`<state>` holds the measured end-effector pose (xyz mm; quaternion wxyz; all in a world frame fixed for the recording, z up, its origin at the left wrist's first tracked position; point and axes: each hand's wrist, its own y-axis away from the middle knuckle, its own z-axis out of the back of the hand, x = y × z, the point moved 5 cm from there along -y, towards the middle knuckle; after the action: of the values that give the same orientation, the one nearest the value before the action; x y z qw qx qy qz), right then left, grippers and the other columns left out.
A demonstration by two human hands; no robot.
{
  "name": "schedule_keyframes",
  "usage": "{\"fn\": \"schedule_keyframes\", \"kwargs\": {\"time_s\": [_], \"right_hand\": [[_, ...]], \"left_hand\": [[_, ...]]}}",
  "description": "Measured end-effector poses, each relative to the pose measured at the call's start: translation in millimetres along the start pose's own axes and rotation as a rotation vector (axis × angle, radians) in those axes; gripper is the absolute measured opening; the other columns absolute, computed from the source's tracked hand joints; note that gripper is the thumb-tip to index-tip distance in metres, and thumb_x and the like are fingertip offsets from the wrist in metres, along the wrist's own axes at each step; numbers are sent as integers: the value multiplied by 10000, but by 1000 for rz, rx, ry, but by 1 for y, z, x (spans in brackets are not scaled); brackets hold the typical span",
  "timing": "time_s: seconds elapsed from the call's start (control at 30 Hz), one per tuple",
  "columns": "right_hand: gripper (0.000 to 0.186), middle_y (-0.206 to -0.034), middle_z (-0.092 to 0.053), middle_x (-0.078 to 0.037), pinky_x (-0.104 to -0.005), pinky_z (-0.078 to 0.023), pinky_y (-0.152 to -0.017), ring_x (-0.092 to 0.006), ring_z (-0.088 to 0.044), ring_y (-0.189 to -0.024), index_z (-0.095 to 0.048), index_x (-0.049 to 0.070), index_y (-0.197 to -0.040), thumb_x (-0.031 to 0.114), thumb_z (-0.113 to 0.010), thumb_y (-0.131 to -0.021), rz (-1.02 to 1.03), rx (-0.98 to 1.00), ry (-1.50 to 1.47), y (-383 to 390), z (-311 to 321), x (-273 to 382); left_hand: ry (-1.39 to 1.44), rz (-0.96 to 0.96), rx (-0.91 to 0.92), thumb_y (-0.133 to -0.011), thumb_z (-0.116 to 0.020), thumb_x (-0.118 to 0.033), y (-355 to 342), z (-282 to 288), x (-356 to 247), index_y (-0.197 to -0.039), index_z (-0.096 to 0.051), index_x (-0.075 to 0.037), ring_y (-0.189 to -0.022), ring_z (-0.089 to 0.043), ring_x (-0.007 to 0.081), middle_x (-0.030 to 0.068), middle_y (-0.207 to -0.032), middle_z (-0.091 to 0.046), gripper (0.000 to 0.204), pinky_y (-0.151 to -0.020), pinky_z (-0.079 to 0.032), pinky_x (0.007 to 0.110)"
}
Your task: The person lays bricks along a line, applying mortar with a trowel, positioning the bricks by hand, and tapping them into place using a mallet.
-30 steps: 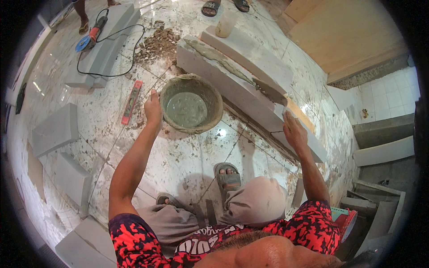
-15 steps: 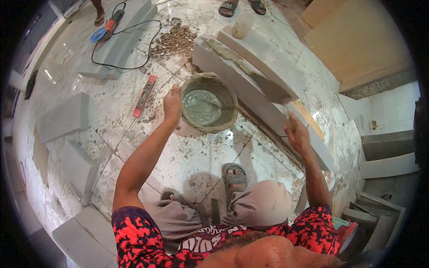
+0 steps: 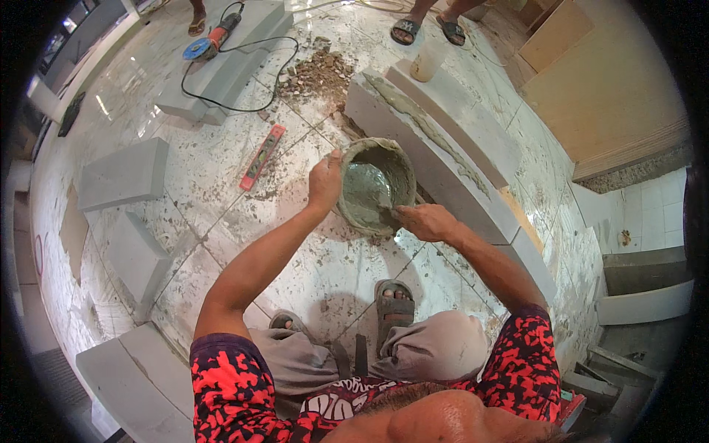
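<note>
My left hand [image 3: 325, 181] is closed on the left rim of a mortar-crusted bucket [image 3: 408, 173]. Wet grey mortar [image 3: 365, 184] lies inside it. At the bucket's right lower rim my right hand [image 3: 426, 222] is closed around a trowel. The trowel's blade dips into the bucket and is hard to tell from the mortar. Just beyond stands a long pale block [image 3: 413, 144], with an uneven ridge of mortar [image 3: 421, 122] along its top. A second pale block [image 3: 458, 111] lies alongside its far side.
A red spirit level [image 3: 262, 156] lies left of the bucket. Farther off are rubble [image 3: 317, 76] and an angle grinder [image 3: 214, 40] with its cord, resting on blocks. Loose blocks [image 3: 124, 173] sit at left. A plastic cup [image 3: 425, 65] stands near another person's sandalled feet [image 3: 405, 31].
My right hand has come from above the long block, left and down to the bucket, bringing the trowel into it. My left hand keeps the rim. The view has shifted slightly.
</note>
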<state>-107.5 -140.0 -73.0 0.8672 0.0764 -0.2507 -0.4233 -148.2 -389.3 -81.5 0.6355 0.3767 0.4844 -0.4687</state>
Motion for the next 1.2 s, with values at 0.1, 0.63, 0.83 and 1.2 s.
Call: {"fn": "schedule_keyframes", "kwargs": {"time_s": [0.1,0.63,0.83,1.2], "right_hand": [[483,-765,-639,-137,-406,-497,-601,-282,-640,-682,-577,81,-1261,436,-515,-939,22,31,-177,-1,21,-6],[440,-753,-544,15,-241,-433,-505,-80,-509,-632,-566,92,-1257,376,-582,-921,-540,-247,-1058,165,69,-49],[485,-880,-645,-105,-342,-509,-621,-228,-624,-725,-552,113,-1271,382,-609,-872,-832,-509,-279,274,90,-89],[392,-914,-643,-146,-413,-524,-666,-331,-648,-762,-570,165,-1242,296,-598,-873,-686,-518,324,198,97,-73]], "left_hand": [[18,-87,-6,-960,-378,-525,0,-8,-6,-805,-603,44,-709,-574,356,231,-720,-593,631,-692,-432,439],[34,82,8,-980,-398,-461,-19,15,18,-913,-629,51,-704,-483,176,88,-723,-564,566,-700,-418,340],[126,92,38,-993,-366,-453,-13,16,7,-983,-624,31,-761,-510,179,85,-809,-595,548,-750,-421,317],[90,113,86,-992,-352,-462,-12,15,5,-980,-612,39,-804,-505,174,89,-849,-591,565,-781,-413,323]]}}
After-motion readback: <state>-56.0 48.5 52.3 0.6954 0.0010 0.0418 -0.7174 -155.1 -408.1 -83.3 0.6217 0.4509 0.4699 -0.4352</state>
